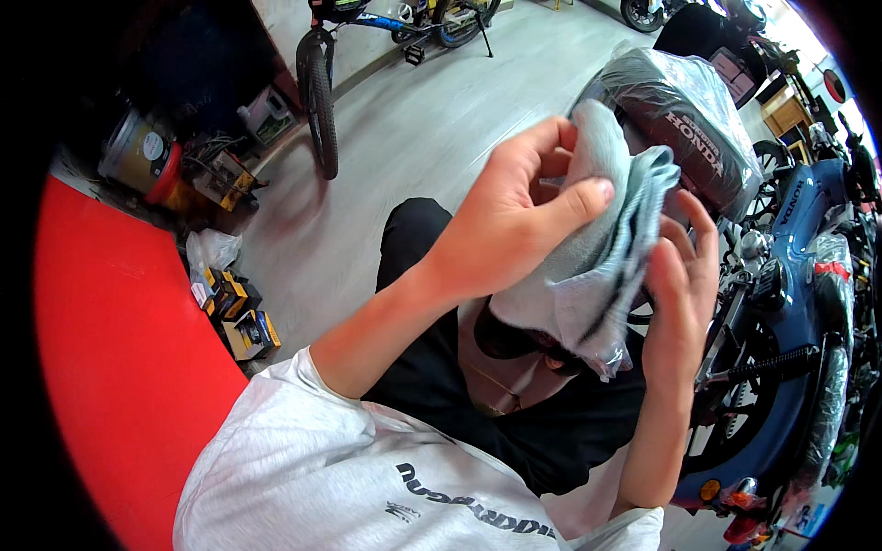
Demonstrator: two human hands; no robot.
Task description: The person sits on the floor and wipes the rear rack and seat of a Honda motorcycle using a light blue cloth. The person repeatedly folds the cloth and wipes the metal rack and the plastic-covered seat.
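Note:
My left hand [519, 216] is closed around a folded bundle of pale grey-green knit cloth [588, 243], its thumb pressed on the near face. The bundle is held up in front of my knees, with several layers showing along its right edge. A crinkled, clear plastic-like part hangs at its lower end. Whether the cloth is a pair of gloves or socks, I cannot make out. My right hand [680, 285] is beside the bundle's right edge, fingers apart and slightly curled. Contact between its fingertips and the cloth is unclear.
A plastic-wrapped motorcycle seat [684, 119] and a blue motorcycle [790, 239] stand close on the right. Ahead is a bicycle [322, 101]. Small boxes [248, 331] lie on the floor by a red surface [119, 367] at left. Dark-trousered legs [413, 367] are below the cloth.

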